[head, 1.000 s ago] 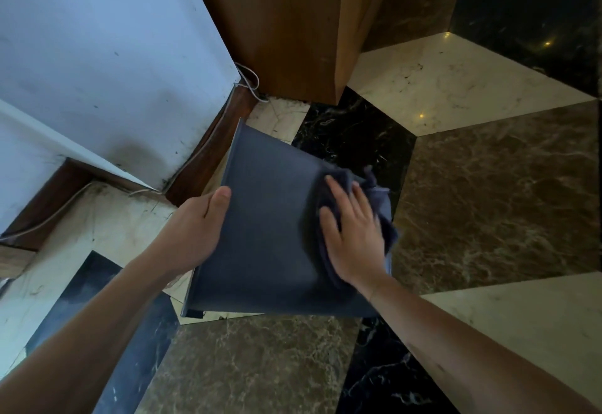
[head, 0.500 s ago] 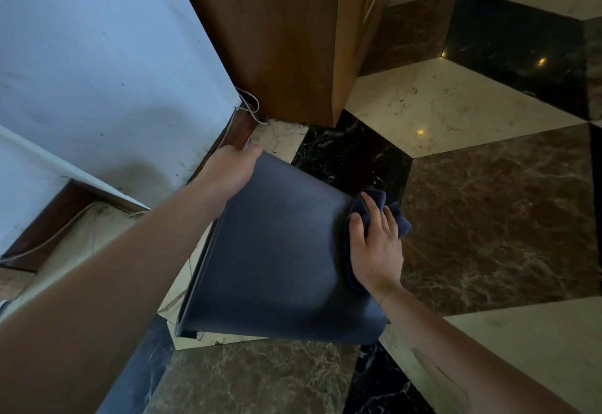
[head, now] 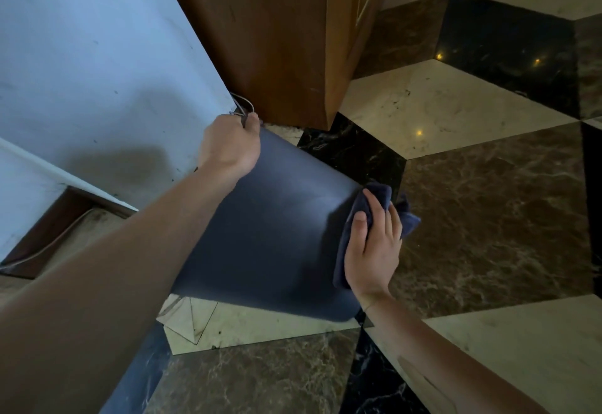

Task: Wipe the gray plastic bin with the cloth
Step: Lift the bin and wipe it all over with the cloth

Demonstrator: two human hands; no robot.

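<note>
The gray plastic bin (head: 277,234) lies tilted over the floor, one smooth dark side facing me. My left hand (head: 228,146) grips its far upper corner, close to the wall. My right hand (head: 374,244) presses a dark blue cloth (head: 404,215) against the bin's right edge, with cloth bunched out past my fingers. The bin's opening and its inside are hidden from me.
A white wall (head: 97,71) with a dark wooden skirting (head: 49,241) runs along the left. A wooden cabinet (head: 277,39) stands just behind the bin, with a thin cable (head: 244,104) at its foot. Polished marble floor (head: 488,218) spreads to the right and front.
My left hand slid from the bin's left edge up to its far top corner. My right hand and the cloth moved from the bin's face to its right edge. The bin turned a little.
</note>
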